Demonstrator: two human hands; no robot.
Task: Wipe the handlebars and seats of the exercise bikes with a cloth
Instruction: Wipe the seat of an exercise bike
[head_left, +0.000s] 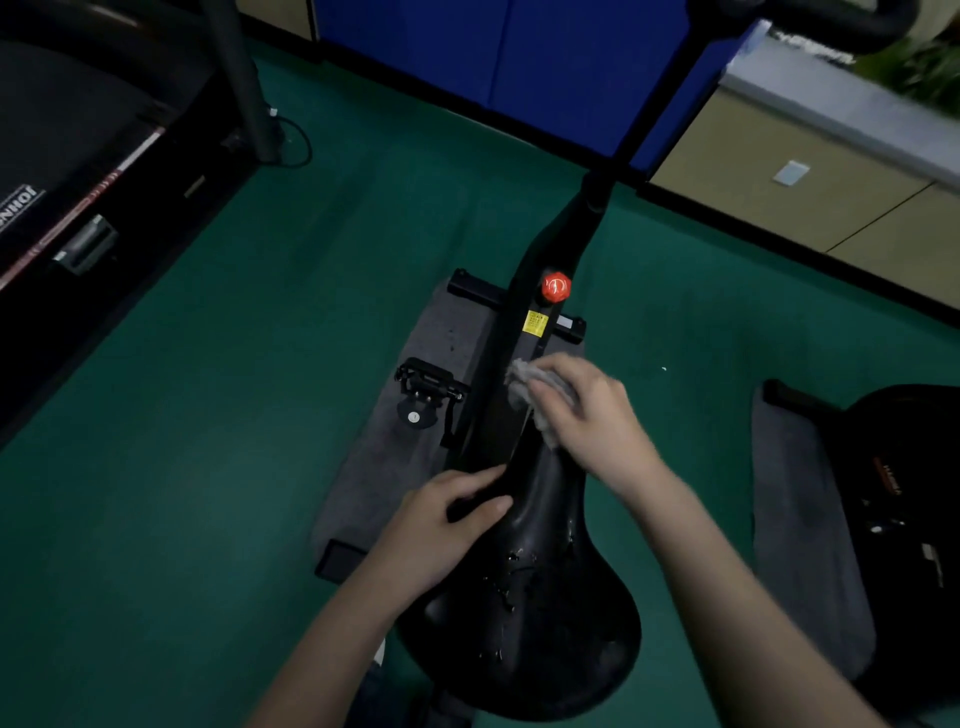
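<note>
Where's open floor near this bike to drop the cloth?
Widest bare green floor lies between the treadmill and the bike's grey mat. A narrower strip runs between that mat and the second mat. Crowded: by the pedal, and at the seat, with left hand, right hand and cloth.

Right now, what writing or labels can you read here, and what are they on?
"JOHN", upside down and cut off at the picture's edge: treadmill.
Yellow sticker on the bike frame: print too small to read.
Red knob: white mark, unreadable.
Orange lettering on the neighbouring bike: blurred.
</note>
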